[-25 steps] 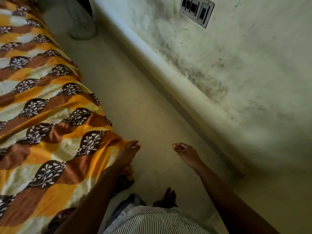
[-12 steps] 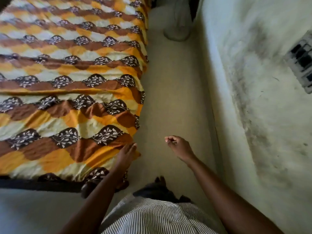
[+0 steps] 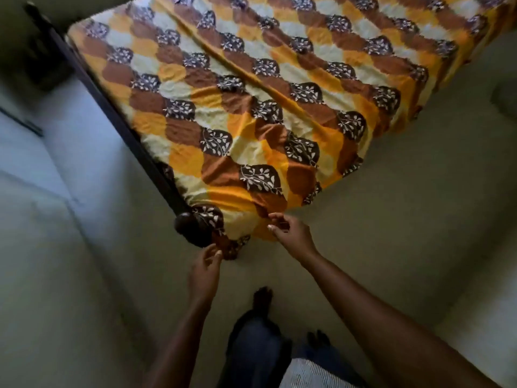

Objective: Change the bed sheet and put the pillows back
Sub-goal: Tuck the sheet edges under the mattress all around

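Left hand (image 3: 205, 271) — lower centre of the frame, fingers loosely curved, tips right at the hanging corner of the bed sheet (image 3: 251, 113). The view is too blurred to tell whether it has hold of the cloth.

Right hand (image 3: 291, 233) — just right of centre, fingers curled in at the sheet's lower edge. Here too I cannot tell whether thumb and forefinger pinch the fabric or only touch it.

Bed sheet — spread over the mattress, filling the upper middle and upper right of the frame. Soft woven cloth printed in scalloped rows of orange, rust brown and cream, with dark brown leaf-shaped patches carrying white sprigs. It is rumpled near the corner closest to me, and one long raised fold (image 3: 251, 77) runs diagonally across the top. The corner drapes down past the bedpost.

Bedpost knob (image 3: 186, 224) — rounded, dark, glossy wood, just left of the draped corner.

Bed rail (image 3: 112, 107) — a dark straight bar running from the knob toward the upper left.

Floor (image 3: 391, 233) — pale, smooth and matte.

Bare foot (image 3: 261, 299), dark trousers (image 3: 251, 345) and a finely striped shirt (image 3: 313, 373) — bottom centre.
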Demonstrator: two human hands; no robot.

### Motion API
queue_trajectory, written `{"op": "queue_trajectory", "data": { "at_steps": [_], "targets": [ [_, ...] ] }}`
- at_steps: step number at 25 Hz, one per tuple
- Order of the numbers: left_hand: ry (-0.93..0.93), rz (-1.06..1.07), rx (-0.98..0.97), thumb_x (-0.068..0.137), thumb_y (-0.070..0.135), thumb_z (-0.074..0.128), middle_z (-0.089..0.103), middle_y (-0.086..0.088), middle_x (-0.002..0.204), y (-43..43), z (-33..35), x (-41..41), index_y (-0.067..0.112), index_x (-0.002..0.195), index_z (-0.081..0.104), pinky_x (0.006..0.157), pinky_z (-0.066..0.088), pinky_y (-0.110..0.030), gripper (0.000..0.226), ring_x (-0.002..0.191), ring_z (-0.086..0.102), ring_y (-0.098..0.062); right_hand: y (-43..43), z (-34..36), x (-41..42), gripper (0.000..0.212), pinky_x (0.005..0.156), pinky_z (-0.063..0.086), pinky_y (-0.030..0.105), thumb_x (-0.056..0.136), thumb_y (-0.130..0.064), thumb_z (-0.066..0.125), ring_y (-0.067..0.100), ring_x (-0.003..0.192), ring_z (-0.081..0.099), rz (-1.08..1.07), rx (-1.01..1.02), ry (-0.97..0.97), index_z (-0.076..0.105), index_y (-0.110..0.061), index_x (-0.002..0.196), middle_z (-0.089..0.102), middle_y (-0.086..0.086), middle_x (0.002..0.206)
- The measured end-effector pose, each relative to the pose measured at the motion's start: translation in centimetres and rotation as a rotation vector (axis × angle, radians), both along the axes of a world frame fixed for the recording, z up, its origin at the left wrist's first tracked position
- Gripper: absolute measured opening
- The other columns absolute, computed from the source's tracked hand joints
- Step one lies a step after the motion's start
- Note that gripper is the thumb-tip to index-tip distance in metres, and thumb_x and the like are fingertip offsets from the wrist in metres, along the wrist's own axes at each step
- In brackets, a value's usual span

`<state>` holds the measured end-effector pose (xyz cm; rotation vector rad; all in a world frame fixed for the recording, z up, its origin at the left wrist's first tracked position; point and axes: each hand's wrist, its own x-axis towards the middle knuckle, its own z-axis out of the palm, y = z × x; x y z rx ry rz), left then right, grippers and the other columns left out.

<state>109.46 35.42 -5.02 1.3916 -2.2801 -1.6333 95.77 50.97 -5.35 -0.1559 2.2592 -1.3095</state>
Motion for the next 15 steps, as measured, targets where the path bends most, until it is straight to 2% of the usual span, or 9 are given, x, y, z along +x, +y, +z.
{"op": "queue_trajectory", "data": {
  "at_steps": [4,7,9,11,13,15],
  "targets": [
    [-0.023,0.200,0.035,0.093,0.028,0.054,0.052,-0.007,0.135,0.0,-5.0,0.5,0.016,0.133,0.048,0.090,0.038,-0.027,0.042,0.121,0.049,-0.020,-1.7,-5.4,2.5,0.031,0.071,0.044,0.009,0.082,-0.021,0.070,0.010,0.096,0.060,0.031,-0.015,0.033,0.063,-0.020,0.111,0.064,-0.001,0.109],
    [0.025,0.249,0.020,0.091,0.031,0.057,0.050,-0.005,0.137,-1.0,-9.8,0.1,0.021,0.133,0.048,0.092,0.037,-0.027,0.044,0.124,0.047,-0.021,-4.7,-11.0,4.7,0.040,0.076,0.047,0.019,0.076,-0.026,0.075,0.014,0.104,0.058,0.037,0.019,0.097,0.059,-0.019,0.112,0.060,-0.002,0.114],
    [0.093,0.263,0.031,0.091,0.033,0.056,0.049,0.001,0.135,-1.4,-12.9,0.3,0.023,0.133,0.048,0.090,0.036,-0.025,0.044,0.122,0.046,-0.014,-7.0,-14.6,6.5,0.057,0.083,0.046,0.024,0.073,-0.035,0.077,0.014,0.110,0.052,0.032,0.033,0.124,0.052,-0.016,0.121,0.054,0.000,0.121],
    [0.191,0.253,0.012,0.091,0.033,0.054,0.050,0.009,0.127,-1.3,-15.3,0.2,0.024,0.131,0.048,0.086,0.037,-0.018,0.041,0.116,0.047,-0.006,-9.1,-17.5,7.9,0.066,0.082,0.043,0.020,0.070,-0.042,0.077,0.012,0.109,0.050,0.001,-0.029,0.213,0.049,-0.014,0.123,0.050,0.001,0.122],
    [0.336,0.259,-0.033,0.091,0.032,0.054,0.056,0.013,0.119,-1.0,-17.3,-0.4,0.023,0.128,0.052,0.081,0.041,-0.008,0.038,0.109,0.052,0.003,-10.6,-20.0,8.2,0.060,0.076,0.041,0.013,0.070,-0.042,0.077,0.010,0.099,0.052,-0.050,-0.109,0.373,0.051,-0.012,0.116,0.049,0.000,0.113],
    [0.464,0.286,-0.096,0.086,0.037,0.052,0.061,0.015,0.109,-0.7,-19.6,-1.3,0.022,0.122,0.056,0.080,0.044,-0.004,0.039,0.099,0.056,0.012,-11.7,-22.7,7.4,0.052,0.071,0.044,0.014,0.073,-0.042,0.073,0.010,0.090,0.054,-0.105,-0.223,0.497,0.052,-0.010,0.107,0.049,-0.001,0.105]
  ]
}}
